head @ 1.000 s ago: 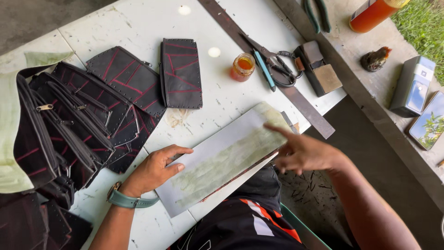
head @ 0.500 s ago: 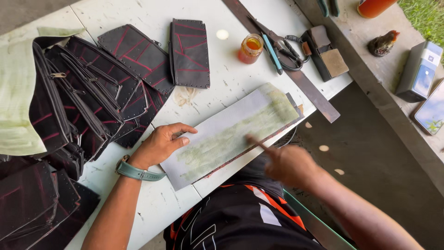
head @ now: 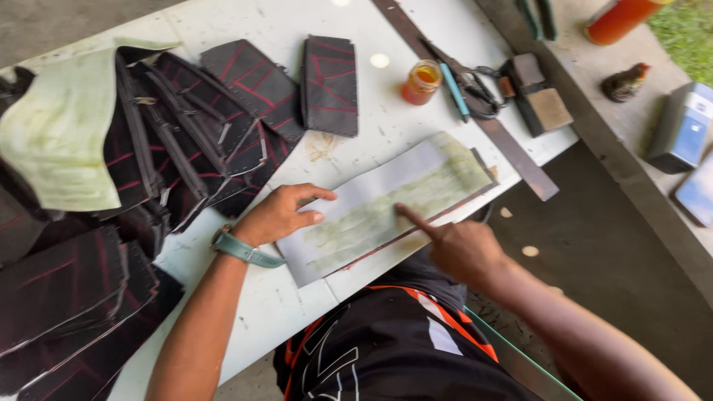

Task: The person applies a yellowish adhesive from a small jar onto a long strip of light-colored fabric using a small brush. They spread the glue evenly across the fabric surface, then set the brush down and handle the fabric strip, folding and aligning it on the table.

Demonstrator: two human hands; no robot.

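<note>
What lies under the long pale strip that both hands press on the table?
A dark panel's edge peeks out beneath the pale strip along its near side; the rest is covered. Left hand, right hand.

**Stuff lying around the worktop**

The white worktop [head: 223, 22] was pretty cluttered. A heap of black fabric pieces with red stitching [head: 186, 141] took up the left side, with a pale green sheet [head: 59, 134] draped over part of it. One flat black panel [head: 330, 85] lay apart near the middle. Further back sat a small jar of orange liquid [head: 421, 80], then a blue pen [head: 453, 90] just beside scissors [head: 475, 93], which rested on a long dark ruler [head: 512, 152]. A wooden block [head: 541, 100] sat near the edge. An orange bottle [head: 620, 18] stood on the ledge beyond.
</note>
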